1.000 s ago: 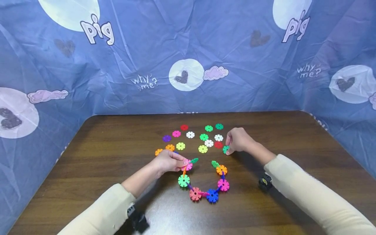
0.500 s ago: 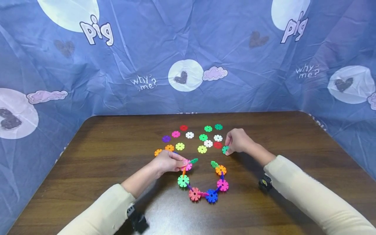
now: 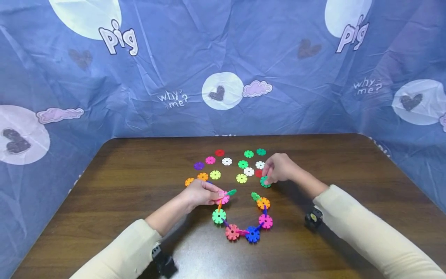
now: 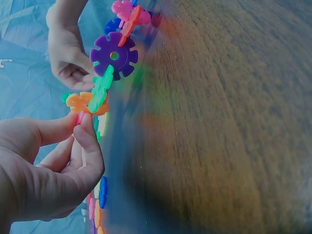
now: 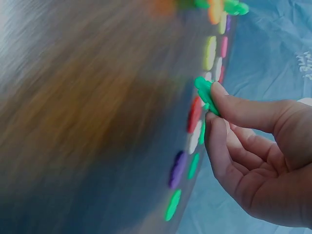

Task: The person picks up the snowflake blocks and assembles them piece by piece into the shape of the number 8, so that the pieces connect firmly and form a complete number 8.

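Note:
My left hand [image 3: 202, 192] pinches the pink notched disc [image 3: 224, 198] at one end of a chain of interlocking snowflake discs. A dark green disc [image 3: 231, 192] is slotted into that pink one and points right. From there the chain curves down through a light green disc [image 3: 219, 216], a coral disc [image 3: 232, 232] and a blue disc [image 3: 253, 235]. It climbs again past a second pink disc [image 3: 266, 221] to an orange disc [image 3: 263, 203] with a green one on its end. Between thumb and fingers, my right hand [image 3: 280, 167] pinches a loose green disc [image 5: 207, 94].
Several loose discs lie flat beyond the chain, among them a yellow disc [image 3: 242, 178], a white disc [image 3: 227, 161] and a purple disc [image 3: 199, 166]. They rest on a brown wooden table [image 3: 139, 166]. A blue printed cloth [image 3: 167, 66] hangs behind it.
My right hand has drawn slightly left with the green disc, now turned so more of its face shows. My left hand keeps its pinch on the pink disc, and the chain stays in place.

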Available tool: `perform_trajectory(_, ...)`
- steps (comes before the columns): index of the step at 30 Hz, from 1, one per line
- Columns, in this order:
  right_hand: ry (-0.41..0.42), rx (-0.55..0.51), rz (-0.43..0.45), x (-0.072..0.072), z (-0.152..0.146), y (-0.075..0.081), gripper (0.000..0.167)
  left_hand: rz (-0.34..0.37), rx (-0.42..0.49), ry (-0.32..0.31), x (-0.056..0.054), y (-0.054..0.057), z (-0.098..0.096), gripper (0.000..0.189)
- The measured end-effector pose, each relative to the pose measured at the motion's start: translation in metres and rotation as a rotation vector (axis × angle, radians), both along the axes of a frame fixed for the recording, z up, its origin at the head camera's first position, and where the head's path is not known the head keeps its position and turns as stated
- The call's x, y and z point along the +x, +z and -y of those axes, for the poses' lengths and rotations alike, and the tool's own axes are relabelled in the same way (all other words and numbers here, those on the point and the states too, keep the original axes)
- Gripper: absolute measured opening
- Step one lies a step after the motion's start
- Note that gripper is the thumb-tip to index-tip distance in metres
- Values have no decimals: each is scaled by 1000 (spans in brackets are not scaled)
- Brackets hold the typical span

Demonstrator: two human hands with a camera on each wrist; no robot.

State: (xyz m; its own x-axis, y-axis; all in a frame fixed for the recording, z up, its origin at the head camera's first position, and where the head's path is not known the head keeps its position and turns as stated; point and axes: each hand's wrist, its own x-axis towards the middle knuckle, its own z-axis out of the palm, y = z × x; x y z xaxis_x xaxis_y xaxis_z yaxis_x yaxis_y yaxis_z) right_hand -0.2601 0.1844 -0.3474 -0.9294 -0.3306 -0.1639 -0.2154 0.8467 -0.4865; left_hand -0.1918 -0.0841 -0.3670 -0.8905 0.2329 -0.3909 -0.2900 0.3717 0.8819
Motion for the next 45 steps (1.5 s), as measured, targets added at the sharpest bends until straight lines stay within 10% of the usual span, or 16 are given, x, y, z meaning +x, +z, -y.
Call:
perform_trajectory(24,-16,-252,196,25,44,18,17,5,-9,17,-1,-3,-2,20)
perform_trajectory(45,-117,-474,318,36,57,0,18,19,9,26,2,-3,-1,20)
